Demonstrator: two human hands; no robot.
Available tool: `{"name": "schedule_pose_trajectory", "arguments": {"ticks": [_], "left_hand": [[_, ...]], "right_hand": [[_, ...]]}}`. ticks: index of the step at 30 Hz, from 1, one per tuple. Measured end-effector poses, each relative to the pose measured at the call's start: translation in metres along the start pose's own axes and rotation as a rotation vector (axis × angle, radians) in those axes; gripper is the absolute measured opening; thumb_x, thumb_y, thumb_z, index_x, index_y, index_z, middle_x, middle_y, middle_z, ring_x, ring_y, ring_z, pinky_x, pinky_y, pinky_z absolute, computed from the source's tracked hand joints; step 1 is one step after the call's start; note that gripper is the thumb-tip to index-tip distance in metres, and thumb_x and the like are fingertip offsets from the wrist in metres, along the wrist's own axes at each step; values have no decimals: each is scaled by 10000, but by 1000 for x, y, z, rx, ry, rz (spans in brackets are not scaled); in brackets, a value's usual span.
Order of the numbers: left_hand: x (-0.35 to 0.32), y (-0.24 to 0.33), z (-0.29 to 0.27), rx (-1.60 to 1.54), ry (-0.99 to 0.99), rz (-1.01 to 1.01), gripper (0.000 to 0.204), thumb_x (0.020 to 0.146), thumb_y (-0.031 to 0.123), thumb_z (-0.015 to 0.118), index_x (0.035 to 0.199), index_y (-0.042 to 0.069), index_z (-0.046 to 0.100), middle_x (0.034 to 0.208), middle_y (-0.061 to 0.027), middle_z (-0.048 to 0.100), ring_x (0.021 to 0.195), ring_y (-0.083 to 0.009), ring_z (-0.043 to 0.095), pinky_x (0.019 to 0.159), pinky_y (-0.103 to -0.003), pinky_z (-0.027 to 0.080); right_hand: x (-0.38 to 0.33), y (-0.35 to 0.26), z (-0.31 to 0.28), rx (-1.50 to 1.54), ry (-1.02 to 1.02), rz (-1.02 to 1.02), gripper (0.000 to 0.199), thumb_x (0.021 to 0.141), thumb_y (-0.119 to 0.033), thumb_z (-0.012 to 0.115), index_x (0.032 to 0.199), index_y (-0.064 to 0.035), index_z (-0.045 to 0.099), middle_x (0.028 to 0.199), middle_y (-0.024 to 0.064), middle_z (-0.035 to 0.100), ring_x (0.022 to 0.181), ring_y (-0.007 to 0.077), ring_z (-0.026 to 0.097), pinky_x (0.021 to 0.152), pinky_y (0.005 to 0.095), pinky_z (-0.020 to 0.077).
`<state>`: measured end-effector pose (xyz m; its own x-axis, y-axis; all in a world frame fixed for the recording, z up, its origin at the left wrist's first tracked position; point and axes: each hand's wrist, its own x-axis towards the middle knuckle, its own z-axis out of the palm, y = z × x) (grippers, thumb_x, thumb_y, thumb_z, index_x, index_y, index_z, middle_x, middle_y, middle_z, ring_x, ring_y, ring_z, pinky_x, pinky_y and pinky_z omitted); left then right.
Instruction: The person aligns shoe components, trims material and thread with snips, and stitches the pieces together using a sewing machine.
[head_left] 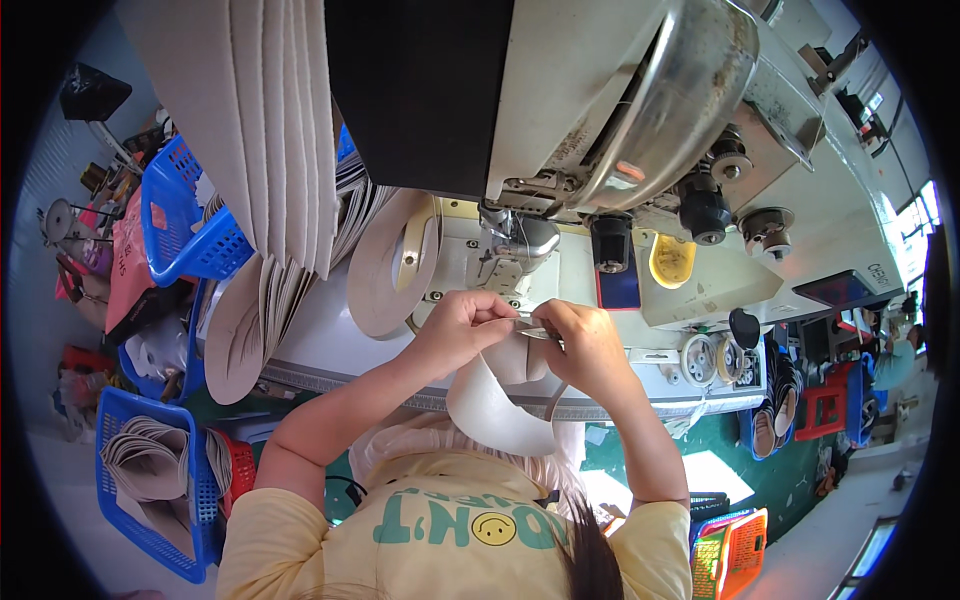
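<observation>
In front of the sewing machine's needle area (515, 255), my two hands are close together at the table's near edge. My left hand (462, 328) pinches the upper end of a curved pale sheet piece (490, 405), which hangs down in front of my lap. My right hand (585, 345) is closed around a small shiny metal tool (538, 331), perhaps thread snips; my fingers hide most of it. Its tip points toward my left fingertips, beside the piece's edge. Left of the needle, more curved beige pieces (375, 285) lie on the table, overlapping in a row.
The sewing machine head (590, 100) overhangs the work area, with black tension knobs (705, 210) to its right. Several beige sheets (270, 120) loom at the upper left. A yellow dish (672, 262) stands on the machine bed. Blue baskets (207, 520) flank my left; an orange basket (748, 550) is at lower right.
</observation>
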<state>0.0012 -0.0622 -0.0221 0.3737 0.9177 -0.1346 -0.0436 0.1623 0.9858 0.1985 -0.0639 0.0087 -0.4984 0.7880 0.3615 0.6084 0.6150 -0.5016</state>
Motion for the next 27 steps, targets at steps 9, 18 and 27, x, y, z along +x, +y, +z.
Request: {"name": "schedule_pose_trajectory", "arguments": {"ticks": [9, 18, 27], "left_hand": [[-5, 6, 1, 299, 105, 148, 94, 814, 83, 627, 854, -1, 630, 703, -13, 629, 667, -43, 557, 626, -224, 452], [8, 38, -35, 336, -10, 67, 76, 777, 41, 673, 829, -1, 639, 789, -13, 647, 723, -59, 588, 677, -215, 464], [44, 88, -48, 6, -36, -238, 148, 765, 113, 669, 875, 15, 659, 707, -7, 618, 584, -81, 557, 520, -224, 436]], "right_hand": [[7, 1, 6, 142, 65, 43, 223, 616, 39, 636, 832, -12, 620, 731, 127, 591, 618, 289, 602, 544, 330, 463], [57, -5, 26, 43, 485, 127, 187, 747, -61, 692, 923, -22, 642, 803, 68, 560, 614, 208, 567, 552, 307, 462], [12, -41, -19, 115, 289, -244, 317, 540, 111, 611, 831, -7, 574, 1105, 134, 577, 603, 211, 604, 486, 302, 476]]}}
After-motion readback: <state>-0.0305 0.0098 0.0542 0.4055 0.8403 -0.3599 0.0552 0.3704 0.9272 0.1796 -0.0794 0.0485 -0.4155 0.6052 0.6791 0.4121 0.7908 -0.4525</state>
